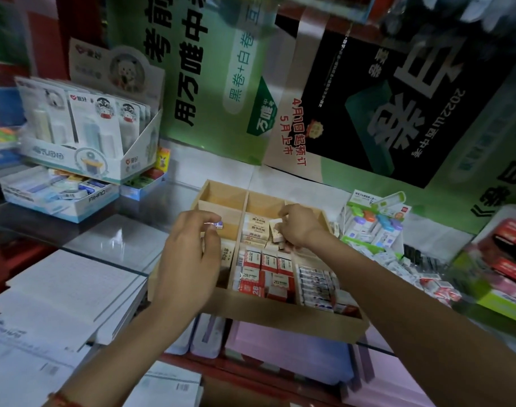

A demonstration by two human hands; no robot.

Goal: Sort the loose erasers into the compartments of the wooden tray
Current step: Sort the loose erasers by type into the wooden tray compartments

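Note:
A wooden tray (283,320) with several compartments stands on the counter in front of me. Cream erasers (254,227) fill a middle compartment, red-and-white 2B erasers (261,274) fill the one in front of it, and blue-striped erasers (315,284) lie to the right. My left hand (189,259) hovers over the tray's left column and pinches a small blue-and-white eraser (216,225) at its fingertips. My right hand (297,227) is over the middle compartments, its fingers curled round cream erasers (275,230). The two back compartments look empty.
Stacks of paper (65,292) lie to the left and pink notebooks (286,351) under the tray's front. A box of mixed erasers (60,192) and a display of carded items (86,121) stand at the back left. Packaged stationery (374,227) crowds the right side.

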